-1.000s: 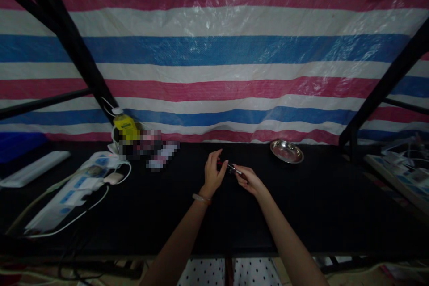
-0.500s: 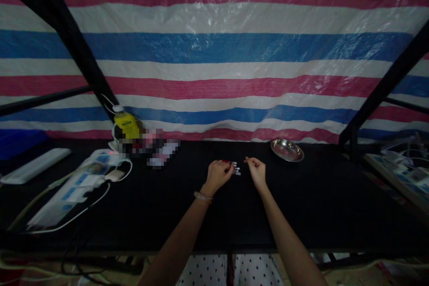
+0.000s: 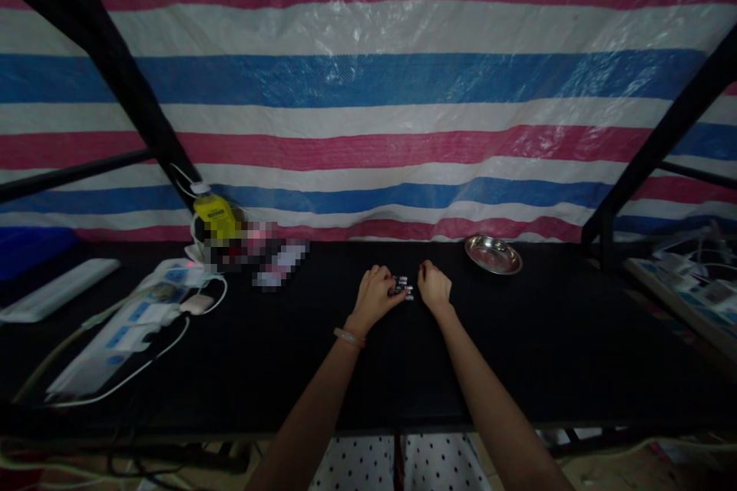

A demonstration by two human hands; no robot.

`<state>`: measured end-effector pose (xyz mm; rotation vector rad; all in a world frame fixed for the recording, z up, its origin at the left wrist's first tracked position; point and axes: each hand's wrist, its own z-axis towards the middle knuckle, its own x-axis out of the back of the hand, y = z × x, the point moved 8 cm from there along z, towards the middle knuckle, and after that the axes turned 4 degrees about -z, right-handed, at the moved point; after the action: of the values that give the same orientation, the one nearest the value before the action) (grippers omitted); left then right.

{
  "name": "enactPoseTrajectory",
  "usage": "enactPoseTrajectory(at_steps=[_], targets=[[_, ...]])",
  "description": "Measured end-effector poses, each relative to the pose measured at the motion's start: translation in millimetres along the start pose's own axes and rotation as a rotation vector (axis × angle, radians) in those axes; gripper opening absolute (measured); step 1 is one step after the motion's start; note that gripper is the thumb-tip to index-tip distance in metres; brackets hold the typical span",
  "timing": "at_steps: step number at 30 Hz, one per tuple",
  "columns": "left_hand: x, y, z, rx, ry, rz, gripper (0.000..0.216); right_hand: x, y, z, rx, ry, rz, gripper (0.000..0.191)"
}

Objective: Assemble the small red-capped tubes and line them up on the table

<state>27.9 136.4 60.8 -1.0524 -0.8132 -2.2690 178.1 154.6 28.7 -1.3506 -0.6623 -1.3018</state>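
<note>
My left hand (image 3: 376, 294) is closed at the near side of several small battery-like cylinders (image 3: 408, 290), dark with silvery ends. Its thumb and fingers wrap round them, so their left parts are covered. To the right of these ends, a short gap away, my right hand (image 3: 434, 288) rests close to the black tabletop with its fingers curled together. Whether something small sits inside those fingers cannot be made out. A pale bangle (image 3: 349, 337) circles my left wrist.
A round shiny metal dish (image 3: 494, 255) stands at the back right. On the left lie a white power strip (image 3: 123, 322) with cables, a yellow bottle (image 3: 217, 216) and blurred items. Black frame bars (image 3: 123, 84) slant at both sides before a striped sheet (image 3: 368, 146).
My right hand has turned more palm-down and its fingers have curled in, close to the tabletop. My left fingers have shifted slightly on the cylinders, and a bit of red there no longer shows.
</note>
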Motion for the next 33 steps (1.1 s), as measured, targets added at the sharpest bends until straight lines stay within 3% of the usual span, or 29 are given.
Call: enactPoseTrajectory(at_steps=[8, 14, 17, 21, 26, 33], targets=[[0, -2, -2, 0.012, -0.019, -0.004, 0.035, -3, 8, -2, 0.030, 0.039, 0.093, 0.022], [1, -3, -1, 0.025, -0.032, -0.012, 0.030, 4, 17, -4, -0.003, 0.140, 0.343, 0.020], [2, -5, -1, 0.045, -0.022, -0.051, 0.029, 9, 14, -5, 0.059, 0.203, 0.454, 0.017], [9, -12, -1, 0.126, 0.097, -0.133, 0.031, 12, -3, -7, 0.228, 0.195, 0.497, 0.020], [20, -34, -4, 0.276, 0.309, -0.205, 0.034, 9, -27, -19, 0.390, 0.068, 0.425, 0.020], [13, -67, -15, 0.525, 0.434, -0.501, 0.038, 3, -35, -26, 0.440, -0.052, 0.358, 0.018]])
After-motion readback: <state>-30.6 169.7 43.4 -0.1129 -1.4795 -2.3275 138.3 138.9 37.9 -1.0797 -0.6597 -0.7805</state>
